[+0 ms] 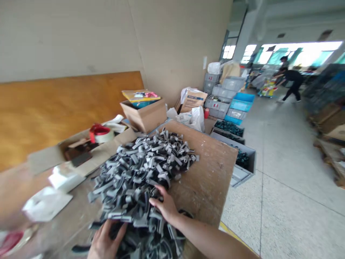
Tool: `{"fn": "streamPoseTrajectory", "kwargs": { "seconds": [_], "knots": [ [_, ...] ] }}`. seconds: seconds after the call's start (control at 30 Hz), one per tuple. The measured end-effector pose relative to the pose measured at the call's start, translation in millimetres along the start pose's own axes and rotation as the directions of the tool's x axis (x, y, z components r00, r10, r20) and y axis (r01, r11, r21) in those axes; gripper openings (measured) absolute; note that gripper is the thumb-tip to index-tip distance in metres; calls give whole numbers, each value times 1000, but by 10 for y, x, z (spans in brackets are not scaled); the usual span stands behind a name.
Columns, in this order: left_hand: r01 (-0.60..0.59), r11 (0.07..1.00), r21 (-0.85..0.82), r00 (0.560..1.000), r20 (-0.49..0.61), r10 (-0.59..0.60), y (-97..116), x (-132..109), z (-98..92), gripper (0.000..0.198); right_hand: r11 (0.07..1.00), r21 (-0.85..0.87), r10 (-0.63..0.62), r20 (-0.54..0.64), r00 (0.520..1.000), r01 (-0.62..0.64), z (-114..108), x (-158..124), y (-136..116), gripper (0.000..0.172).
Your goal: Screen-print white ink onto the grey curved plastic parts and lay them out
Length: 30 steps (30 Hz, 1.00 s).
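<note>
A large heap of small grey and black moulded parts [145, 162] covers much of the brown worktable [210, 162]. At the near left edge of the heap is my left hand [104, 241], its thumb and fingers apart and its fingertips among the parts. My right hand [167, 207] rests on the heap's right side, with thumb and index finger spread and touching parts. No single part is plainly gripped in either hand. Some fingers of both hands are hidden.
Left of the heap lie an open carton [61, 151], a red tape roll [98, 133] and white paper [47, 203]. Behind stands a cardboard box [145, 113]. Grey crates [249, 169] line the floor at the right. A person [292, 77] bends far off.
</note>
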<state>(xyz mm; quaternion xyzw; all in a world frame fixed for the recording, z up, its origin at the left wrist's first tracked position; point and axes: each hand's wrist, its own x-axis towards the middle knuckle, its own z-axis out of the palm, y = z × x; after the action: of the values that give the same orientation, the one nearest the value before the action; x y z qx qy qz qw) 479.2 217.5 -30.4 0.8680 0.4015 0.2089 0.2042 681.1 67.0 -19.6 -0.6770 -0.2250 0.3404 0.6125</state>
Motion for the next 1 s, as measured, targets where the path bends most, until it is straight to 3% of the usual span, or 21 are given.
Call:
{"fn": "streamPoseTrajectory", "kwargs": {
  "seconds": [0.1,0.2,0.27,0.33,0.4,0.47,0.53,0.6,0.7,0.8,0.9,1.0],
  "knots": [
    [-36,998,49,999,-12,36,94,-128,-153,40,965,-186,-164,135,977,187,129,-29,-141,73],
    [-22,995,96,1000,-5,23,134,-251,-251,40,887,-303,-244,330,912,348,199,-29,-244,80],
    [3,993,117,1000,-6,-2,151,-389,-291,44,842,-334,-237,476,847,424,126,-53,-279,73],
    [28,990,136,999,-37,-23,200,-596,-309,48,797,-342,-254,558,790,498,-96,-103,-262,63],
    [55,988,146,994,-106,-39,301,-872,-290,50,746,-353,-332,537,775,564,-456,-167,-157,55],
    [72,988,136,984,-170,-49,444,-1198,-214,53,688,-410,-430,433,792,599,-871,-245,56,54],
    [71,988,136,983,-178,-46,595,-1534,-70,59,665,-496,-462,314,829,558,-1211,-346,355,59],
    [76,983,166,991,-119,-56,714,-1824,128,69,701,-548,-419,202,885,457,-1363,-478,675,61],
    [95,975,199,995,-47,-87,784,-2070,426,82,801,-514,-288,118,950,307,-1173,-700,1016,64],
    [91,980,178,995,-65,-81,714,-2081,589,79,879,-428,-223,23,975,211,-664,-877,1090,71],
    [103,976,193,992,-98,-85,537,-1993,570,66,914,-354,-236,-63,970,200,-115,-1000,1003,76],
    [111,975,194,990,-105,-92,317,-1930,442,61,907,-339,-290,-65,955,252,293,-1090,895,77]
  ]
}}
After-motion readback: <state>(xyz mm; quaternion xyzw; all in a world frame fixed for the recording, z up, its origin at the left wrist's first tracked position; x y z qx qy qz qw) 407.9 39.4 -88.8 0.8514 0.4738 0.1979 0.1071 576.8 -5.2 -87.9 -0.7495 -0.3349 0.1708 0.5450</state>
